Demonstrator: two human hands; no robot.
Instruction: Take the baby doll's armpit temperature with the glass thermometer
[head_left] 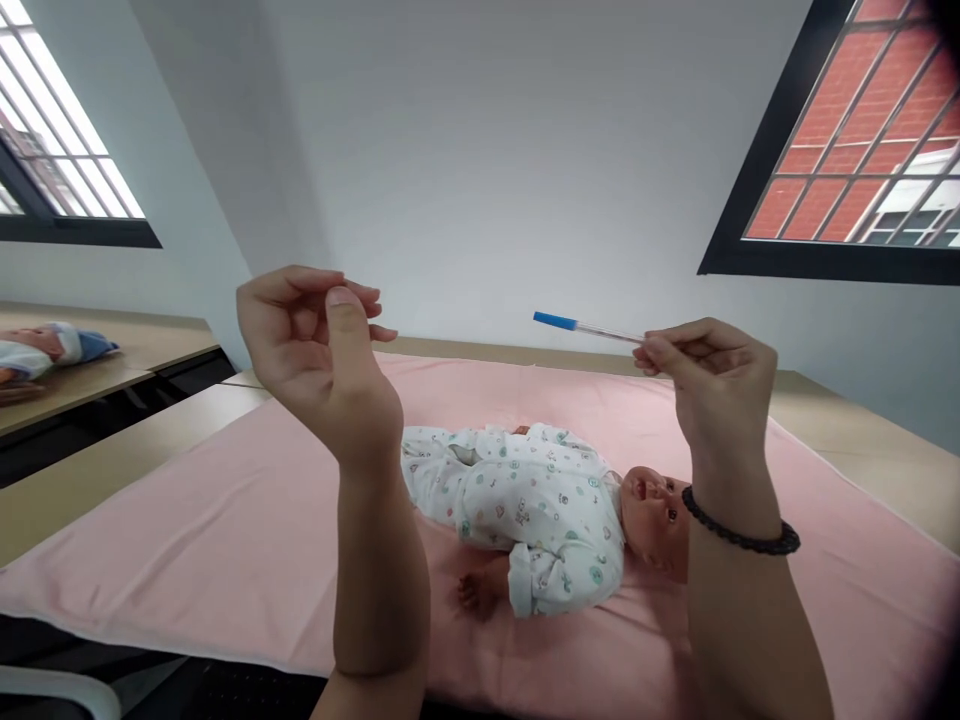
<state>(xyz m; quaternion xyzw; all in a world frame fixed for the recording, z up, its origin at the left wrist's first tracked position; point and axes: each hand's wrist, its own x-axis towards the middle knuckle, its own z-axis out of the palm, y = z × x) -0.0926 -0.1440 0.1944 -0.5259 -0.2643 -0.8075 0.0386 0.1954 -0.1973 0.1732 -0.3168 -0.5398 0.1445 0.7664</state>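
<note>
A pen (592, 329) with a blue cap and a clear barrel is pinched between the thumb and fingers of my right hand (709, 375), its cap pointing left. My left hand (319, 350) is raised apart from it, thumb against the curled fingers, and nothing shows in its grip. Below and between the hands, a baby doll (540, 490) in a white patterned outfit lies on its back on a pink cloth (247, 520). The doll's head is at the right, partly hidden by my right wrist.
Wooden tabletop (847, 430) shows around the cloth. Another doll (49, 348) with a blue and white hat lies on a separate table (172, 340) at the far left. A pale wall (480, 180) with barred windows stands behind. A light curved bar (60, 690) is at bottom left.
</note>
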